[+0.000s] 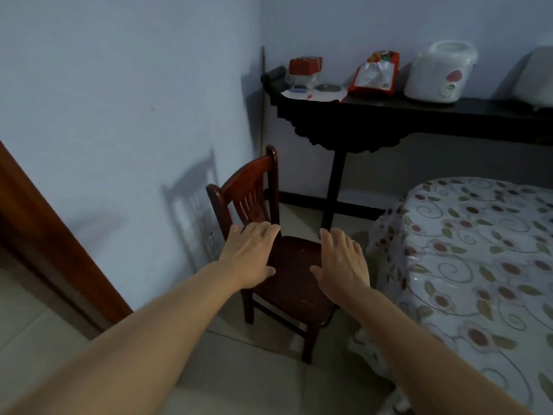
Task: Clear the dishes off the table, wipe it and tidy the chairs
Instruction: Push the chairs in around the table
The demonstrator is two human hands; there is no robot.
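A small dark red wooden chair (294,274) stands on the tiled floor, its slatted back toward the left wall. My left hand (250,254) hovers over the seat's left edge, fingers spread, holding nothing. Over the seat's right edge my right hand (344,263) is spread the same way and empty. Whether either palm touches the wood is unclear. To the right is the table (478,259), covered with a floral cloth under clear plastic; the part in view carries no dishes.
A dark console table (389,115) along the back wall holds a white rice cooker (438,73), a snack bag (375,73) and a red box (305,65). A brown door frame (51,235) runs down the left. Open floor lies in front of the chair.
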